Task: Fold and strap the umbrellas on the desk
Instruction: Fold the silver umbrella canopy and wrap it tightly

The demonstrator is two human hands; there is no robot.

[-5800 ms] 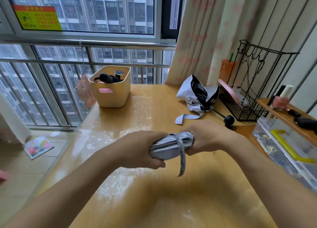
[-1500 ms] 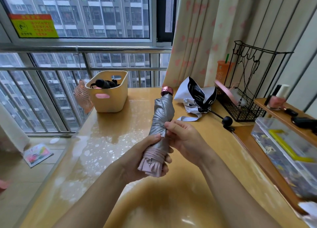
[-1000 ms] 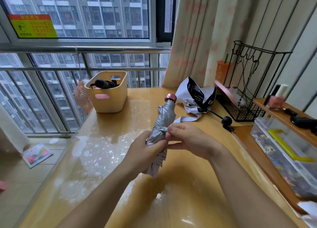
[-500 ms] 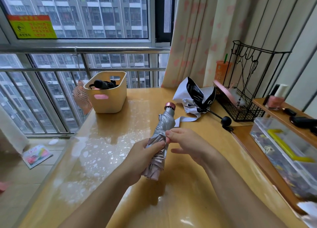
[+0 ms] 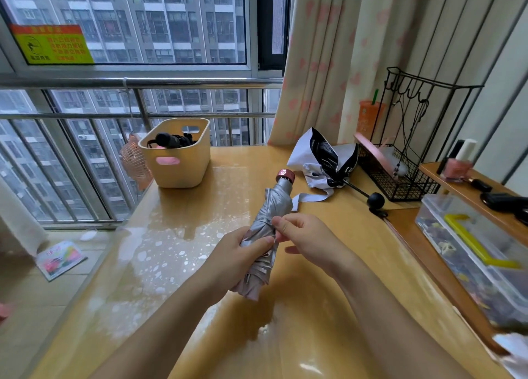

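A folded silver umbrella (image 5: 273,204) with a pink handle cap points away from me above the desk (image 5: 285,321), its pink-lined canopy end toward me. My left hand (image 5: 237,257) grips its lower half. My right hand (image 5: 303,236) pinches the strap wrapped round its middle with thumb and forefinger. A second umbrella (image 5: 325,161), white outside and black inside, lies loosely bunched at the back right, its black knob handle (image 5: 375,200) and loose strap resting on the desk.
A cream basket (image 5: 177,161) with dark items stands at the back left, a small pink fan (image 5: 134,161) beside it. A black wire rack (image 5: 400,176) sits at the back right. A clear storage box (image 5: 471,253) lies along the right shelf.
The umbrella went from lying crosswise between both hands to pointing away from me. In the last second it sank slightly and my right hand kept pinching the strap at its middle.
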